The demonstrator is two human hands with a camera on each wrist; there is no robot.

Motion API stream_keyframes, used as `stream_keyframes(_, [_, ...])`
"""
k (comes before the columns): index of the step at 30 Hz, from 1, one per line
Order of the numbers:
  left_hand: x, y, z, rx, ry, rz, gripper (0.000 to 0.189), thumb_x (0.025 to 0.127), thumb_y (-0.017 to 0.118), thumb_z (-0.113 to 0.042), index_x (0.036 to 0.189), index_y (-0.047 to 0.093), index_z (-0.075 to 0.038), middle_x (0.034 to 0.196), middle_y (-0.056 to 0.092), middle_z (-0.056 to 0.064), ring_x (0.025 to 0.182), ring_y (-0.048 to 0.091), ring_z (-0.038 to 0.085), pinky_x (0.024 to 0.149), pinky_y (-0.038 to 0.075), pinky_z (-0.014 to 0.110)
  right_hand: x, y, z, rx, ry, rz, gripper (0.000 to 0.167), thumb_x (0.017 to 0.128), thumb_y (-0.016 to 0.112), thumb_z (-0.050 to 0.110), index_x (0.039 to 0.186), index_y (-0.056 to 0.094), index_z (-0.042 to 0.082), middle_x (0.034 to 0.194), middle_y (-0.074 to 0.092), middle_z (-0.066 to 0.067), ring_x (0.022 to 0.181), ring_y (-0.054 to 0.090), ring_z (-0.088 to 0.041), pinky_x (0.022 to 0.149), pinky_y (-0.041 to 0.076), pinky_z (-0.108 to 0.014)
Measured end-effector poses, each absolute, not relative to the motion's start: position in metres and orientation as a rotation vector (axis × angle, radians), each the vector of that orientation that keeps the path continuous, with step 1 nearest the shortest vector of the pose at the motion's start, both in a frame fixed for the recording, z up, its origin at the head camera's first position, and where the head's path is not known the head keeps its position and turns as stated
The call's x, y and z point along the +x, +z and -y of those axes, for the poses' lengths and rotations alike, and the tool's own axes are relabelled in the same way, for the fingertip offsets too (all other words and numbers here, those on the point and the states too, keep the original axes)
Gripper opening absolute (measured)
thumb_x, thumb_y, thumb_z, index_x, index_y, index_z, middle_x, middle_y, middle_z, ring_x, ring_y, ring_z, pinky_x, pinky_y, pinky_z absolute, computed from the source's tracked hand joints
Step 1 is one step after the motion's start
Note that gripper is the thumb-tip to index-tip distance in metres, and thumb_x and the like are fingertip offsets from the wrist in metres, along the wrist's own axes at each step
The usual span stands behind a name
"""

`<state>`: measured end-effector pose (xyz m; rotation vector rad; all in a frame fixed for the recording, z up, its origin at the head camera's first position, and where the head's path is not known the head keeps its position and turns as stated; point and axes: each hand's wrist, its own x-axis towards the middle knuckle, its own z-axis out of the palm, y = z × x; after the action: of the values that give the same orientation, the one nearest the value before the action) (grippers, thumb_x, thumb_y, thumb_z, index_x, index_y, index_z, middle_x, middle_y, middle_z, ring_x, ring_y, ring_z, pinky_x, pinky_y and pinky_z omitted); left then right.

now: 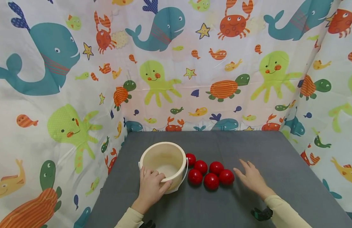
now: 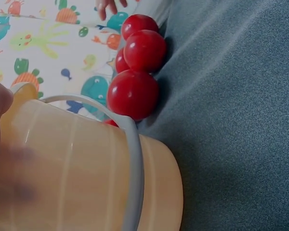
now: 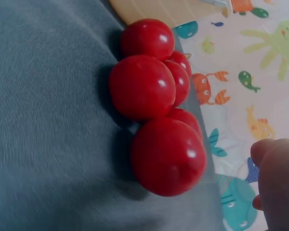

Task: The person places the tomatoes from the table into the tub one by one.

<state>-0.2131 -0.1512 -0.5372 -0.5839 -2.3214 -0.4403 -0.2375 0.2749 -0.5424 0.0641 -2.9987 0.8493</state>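
Cream bucket (image 1: 164,153): just ahead of my left hand (image 1: 151,188), which clamps the near rim; firm hold should stop sliding.
Red balls (image 1: 211,181): just left of my right hand (image 1: 253,179), fingers apart, holding nothing; probably cup, don't pinch. Six, round, glossy, clustered.
Grey tabletop (image 1: 198,209): under both.

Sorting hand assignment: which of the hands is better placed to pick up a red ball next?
Likely the right hand: it holds nothing, its fingers are spread, and it's just beside the rightmost red ball. The left hand grips the bucket at its rim.
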Motion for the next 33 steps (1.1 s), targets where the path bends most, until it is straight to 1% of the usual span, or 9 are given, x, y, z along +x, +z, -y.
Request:
stream_keyframes(4, [-0.215, -0.539, 0.151, -0.582, -0.444, 2.307, 0.029, 0.08, 0.083, -0.041, 0.071, 0.067, -0.019, 0.067, 0.056, -0.001, 0.079, 0.054, 0.026, 0.102, 0.037, 0.079, -0.24, -0.556, -0.27, 0.071, 0.978, 2.968, 0.069, 0.108, 0.055, 0.037, 0.154, 0.04, -0.012, 0.154, 0.04, -0.044, 0.141, 0.04, -0.062, 0.112, 0.038, -0.074])
stream_keyframes(7, [-0.216, -0.54, 0.151, -0.577, -0.45, 2.311, 0.029, 0.08, 0.082, -0.043, 0.07, 0.067, -0.02, 0.067, 0.056, -0.002, 0.079, 0.054, 0.026, 0.103, 0.036, 0.079, -0.241, -0.565, -0.264, 0.061, 1.048, 2.955, 0.066, 0.108, 0.055, 0.035, 0.153, 0.042, -0.013, 0.154, 0.044, -0.041, 0.141, 0.042, -0.06, 0.114, 0.038, -0.072])
stream_keyframes(16, [-0.217, -0.544, 0.15, -0.557, -0.452, 2.309, 0.029, 0.078, 0.082, -0.044, 0.07, 0.067, -0.021, 0.067, 0.056, -0.002, 0.08, 0.056, 0.027, 0.106, 0.035, 0.079, -0.244, -0.586, -0.247, -0.074, 1.181, 2.893, 0.057, 0.105, 0.059, 0.031, 0.148, 0.052, -0.007, 0.144, 0.056, -0.037, 0.13, 0.055, -0.055, 0.108, 0.046, -0.068])
stream_keyframes(21, [-0.217, -0.545, 0.15, -0.563, -0.447, 2.294, 0.029, 0.078, 0.082, -0.045, 0.069, 0.067, -0.021, 0.066, 0.055, -0.002, 0.079, 0.057, 0.027, 0.104, 0.036, 0.079, -0.243, -0.591, -0.239, -0.16, 1.242, 2.824, 0.051, 0.106, 0.059, 0.03, 0.143, 0.057, -0.005, 0.13, 0.066, -0.033, 0.118, 0.063, -0.048, 0.1, 0.051, -0.064])
stream_keyframes(23, [-0.217, -0.545, 0.151, -0.563, -0.447, 2.288, 0.029, 0.078, 0.082, -0.044, 0.069, 0.066, -0.021, 0.066, 0.054, -0.002, 0.079, 0.057, 0.027, 0.104, 0.036, 0.079, -0.243, -0.594, -0.236, -0.195, 1.289, 2.788, 0.049, 0.105, 0.06, 0.03, 0.142, 0.059, -0.003, 0.126, 0.068, -0.03, 0.111, 0.066, -0.042, 0.093, 0.056, -0.057])
stream_keyframes(26, [-0.217, -0.545, 0.151, -0.56, -0.444, 2.282, 0.029, 0.077, 0.082, -0.044, 0.069, 0.067, -0.021, 0.065, 0.054, -0.002, 0.079, 0.057, 0.027, 0.103, 0.037, 0.08, -0.241, -0.597, -0.232, -0.257, 1.438, 2.719, 0.05, 0.105, 0.061, 0.029, 0.144, 0.058, -0.001, 0.127, 0.068, -0.03, 0.098, 0.069, -0.034, 0.077, 0.06, -0.042])
stream_keyframes(28, [-0.217, -0.545, 0.151, -0.558, -0.439, 2.283, 0.029, 0.077, 0.082, -0.044, 0.069, 0.067, -0.021, 0.065, 0.055, -0.002, 0.079, 0.057, 0.026, 0.103, 0.037, 0.08, -0.24, -0.599, -0.23, -0.306, 1.549, 2.664, 0.05, 0.105, 0.061, 0.029, 0.146, 0.056, 0.0, 0.131, 0.066, -0.03, 0.092, 0.069, -0.027, 0.068, 0.06, -0.032])
stream_keyframes(29, [-0.217, -0.545, 0.151, -0.558, -0.439, 2.285, 0.029, 0.077, 0.082, -0.045, 0.069, 0.067, -0.021, 0.066, 0.055, -0.003, 0.079, 0.057, 0.026, 0.103, 0.037, 0.08, -0.239, -0.6, -0.229, -0.33, 1.608, 2.633, 0.051, 0.106, 0.061, 0.029, 0.148, 0.055, 0.0, 0.132, 0.065, -0.032, 0.09, 0.069, -0.025, 0.064, 0.059, -0.029])
stream_keyframes(33, [-0.217, -0.544, 0.15, -0.556, -0.434, 2.289, 0.03, 0.078, 0.082, -0.045, 0.069, 0.067, -0.021, 0.066, 0.055, -0.003, 0.079, 0.056, 0.026, 0.103, 0.037, 0.08, -0.239, -0.604, -0.225, -0.396, 1.735, 2.533, 0.051, 0.106, 0.06, 0.026, 0.15, 0.053, 0.0, 0.138, 0.06, -0.034, 0.092, 0.069, -0.022, 0.065, 0.061, -0.027])
